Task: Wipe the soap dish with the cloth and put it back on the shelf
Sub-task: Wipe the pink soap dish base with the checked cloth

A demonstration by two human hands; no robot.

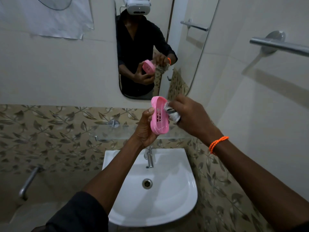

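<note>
My left hand (pixel 145 129) grips a pink slotted soap dish (pixel 159 117), held on edge above the sink with its hollow side facing right. My right hand (pixel 189 114) holds a bunched grey-and-white cloth (pixel 173 113) and presses it into the upper part of the dish. Most of the cloth is hidden under my fingers. A glass shelf (pixel 115 131) is fixed to the patterned tile wall just behind and below the hands, to their left.
A white sink (pixel 184 190) with a chrome tap (pixel 149 158) lies below my arms. A mirror (pixel 145 47) on the wall reflects the hands. A steel towel bar (pixel 280 46) juts from the right wall. A pipe (pixel 27 183) sticks out at the lower left.
</note>
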